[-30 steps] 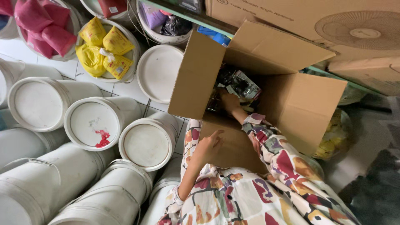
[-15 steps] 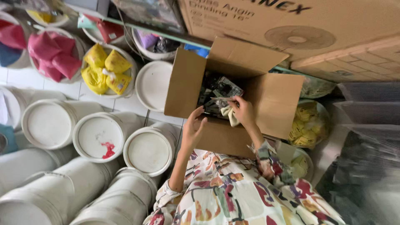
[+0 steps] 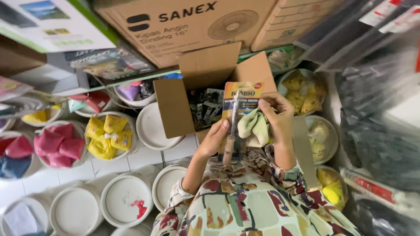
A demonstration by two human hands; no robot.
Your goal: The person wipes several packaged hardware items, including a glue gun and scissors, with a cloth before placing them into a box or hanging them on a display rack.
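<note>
My left hand point(image 3: 214, 139) grips the lower edge of a long blister-packed tool with a yellow and red card point(image 3: 236, 111), held upright over an open cardboard box point(image 3: 174, 107). My right hand point(image 3: 276, 114) holds a pale green cloth point(image 3: 254, 126) against the right side of the package. More dark packaged items point(image 3: 206, 109) lie inside the box. My patterned sleeves fill the bottom of the view.
White lidded buckets point(image 3: 126, 200) stand on the tiled floor at lower left. Open tubs hold yellow packets point(image 3: 107, 135) and pink ones point(image 3: 57, 144). Large cartons point(image 3: 183, 26) sit on a shelf above. Tubs of yellow goods point(image 3: 306, 94) and plastic-wrapped stock point(image 3: 380, 131) crowd the right.
Both hands have lifted out of the box. The left hand now holds a packaged tool up above it, and the right hand presses the cloth to it. The view shifted right.
</note>
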